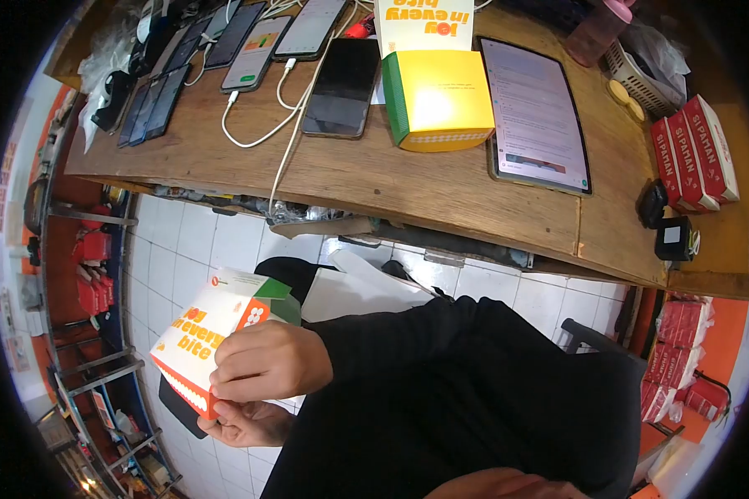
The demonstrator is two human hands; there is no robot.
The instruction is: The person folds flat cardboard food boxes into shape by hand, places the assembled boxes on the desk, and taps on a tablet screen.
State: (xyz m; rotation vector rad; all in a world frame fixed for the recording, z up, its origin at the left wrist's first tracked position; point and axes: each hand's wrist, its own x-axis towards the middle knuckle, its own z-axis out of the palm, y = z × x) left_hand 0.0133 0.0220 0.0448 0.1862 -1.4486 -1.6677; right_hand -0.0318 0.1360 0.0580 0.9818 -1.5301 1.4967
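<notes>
A white, orange and green folded carton (195,337) printed "joy in every bite" is held low at the left, in front of the table. My right hand (270,362) closes its fingers on the carton's near side edge. Just beneath, my left hand (245,424) pinches the bottom corner with thumb and fingers; part of it is hidden behind the right hand. Green inner flaps show at the carton's upper right end. On the table stands a yellow and green box (441,96) with its printed white panel raised.
On the wooden table (408,183) lie a tablet (537,116), a black phone (339,87), several other phones and white charging cables (262,141). Red boxes (695,154), a basket (641,79) and a pink bottle (599,32) are at the right. A metal shelf (100,366) stands left.
</notes>
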